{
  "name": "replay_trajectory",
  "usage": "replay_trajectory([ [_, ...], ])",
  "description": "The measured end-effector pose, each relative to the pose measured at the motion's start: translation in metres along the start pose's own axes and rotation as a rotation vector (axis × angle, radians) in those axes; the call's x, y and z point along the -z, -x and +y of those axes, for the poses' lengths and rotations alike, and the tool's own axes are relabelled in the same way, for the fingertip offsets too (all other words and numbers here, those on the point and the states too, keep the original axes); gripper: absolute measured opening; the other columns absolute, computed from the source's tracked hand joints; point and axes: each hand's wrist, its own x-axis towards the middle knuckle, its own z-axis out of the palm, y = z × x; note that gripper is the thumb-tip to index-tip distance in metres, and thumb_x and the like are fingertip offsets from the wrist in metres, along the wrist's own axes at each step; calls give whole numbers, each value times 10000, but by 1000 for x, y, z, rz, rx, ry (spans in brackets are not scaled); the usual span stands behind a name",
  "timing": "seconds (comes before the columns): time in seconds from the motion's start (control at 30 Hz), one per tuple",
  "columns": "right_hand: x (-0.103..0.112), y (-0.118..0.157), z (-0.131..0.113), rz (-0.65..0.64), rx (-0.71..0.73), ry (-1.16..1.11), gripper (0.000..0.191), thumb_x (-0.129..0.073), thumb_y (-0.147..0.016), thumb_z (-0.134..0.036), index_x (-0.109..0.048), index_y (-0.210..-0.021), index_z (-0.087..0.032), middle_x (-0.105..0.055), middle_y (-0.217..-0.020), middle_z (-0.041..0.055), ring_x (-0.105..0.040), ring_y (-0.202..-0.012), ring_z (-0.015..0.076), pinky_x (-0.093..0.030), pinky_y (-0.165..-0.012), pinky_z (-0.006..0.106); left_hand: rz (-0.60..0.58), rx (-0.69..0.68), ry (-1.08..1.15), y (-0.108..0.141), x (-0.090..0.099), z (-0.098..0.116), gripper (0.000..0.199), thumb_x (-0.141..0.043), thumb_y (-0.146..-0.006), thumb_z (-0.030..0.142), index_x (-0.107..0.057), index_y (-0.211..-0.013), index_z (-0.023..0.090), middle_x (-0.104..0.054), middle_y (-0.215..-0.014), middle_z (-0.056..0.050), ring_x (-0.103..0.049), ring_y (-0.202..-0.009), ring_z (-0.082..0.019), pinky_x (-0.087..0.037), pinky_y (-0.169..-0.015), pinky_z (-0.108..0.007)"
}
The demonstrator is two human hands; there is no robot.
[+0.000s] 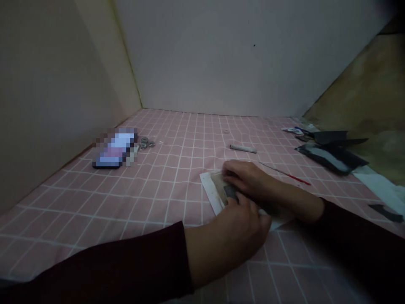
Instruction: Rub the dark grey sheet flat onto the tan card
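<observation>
A white sheet of paper [208, 185] lies on the cloth under both hands, with a beige, worn-looking layer [217, 179] on top of it. My left hand [238, 226] is closed, its fingertips at a small dark grey strip [230, 192] that it seems to pinch. Just beyond it, my right hand [248, 176] rests over the far part of the sheet with curled fingers. Whatever those fingers hold, if anything, is hidden. The two hands nearly touch, and they cover much of the paper.
A pink checked cloth [158, 185] covers the table. Beyond the hands lie a pale tube [243, 148] and a thin red-handled tool [299, 179]. Dark sheet pieces [330, 156] lie at the right. At the left are a blurred phone [115, 147] and small grey rings [144, 143].
</observation>
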Motion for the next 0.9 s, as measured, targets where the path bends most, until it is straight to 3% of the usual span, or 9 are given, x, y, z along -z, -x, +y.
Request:
replay_trajectory([
  [0.17,10,19,21,20,-84,49,106,-510,-899,-174,-579,-818,-181,-605,-804,44,-555,-733,171,-415,-683,289,15,9,20,-1,1,0,161,-344,-936,160,-502,-931,131,-660,-912,-171,-648,-881,-311,-482,-701,-400],
  [0.37,-5,-2,0,-5,51,-3,137,-464,-916,-153,-581,-852,-187,-604,-845,45,-563,-774,170,-440,-728,296,20,20,-14,-2,-2,1,157,-334,-940,157,-490,-931,137,-660,-899,-155,-651,-850,-296,-493,-728,-432],
  [0.57,10,19,25,0,-16,34,154,-472,-903,-208,-618,-854,-201,-629,-865,68,-591,-783,202,-465,-716,340,27,24,13,-1,-3,1,166,-338,-932,153,-503,-930,133,-661,-910,-164,-650,-850,-291,-492,-664,-394],
  [0.7,3,7,11,-13,8,33,177,-435,-919,-198,-596,-847,-200,-615,-864,69,-584,-782,202,-455,-725,343,18,27,-19,-1,-3,1,173,-350,-938,166,-517,-956,127,-664,-941,-173,-653,-890,-301,-495,-703,-416],
  [0.8,-4,-4,-2,-4,1,1,91,-465,-910,-196,-542,-863,-208,-610,-817,36,-563,-723,175,-438,-669,305,14,20,-18,-2,-3,2,167,-358,-938,167,-521,-937,132,-665,-903,-154,-658,-850,-289,-492,-733,-438],
  [0.9,1,6,9,6,-32,22,67,-506,-882,-219,-519,-816,-217,-605,-767,20,-554,-678,174,-415,-623,300,51,43,14,-2,-5,2,151,-366,-931,163,-512,-898,142,-662,-875,-154,-658,-846,-307,-493,-678,-420],
])
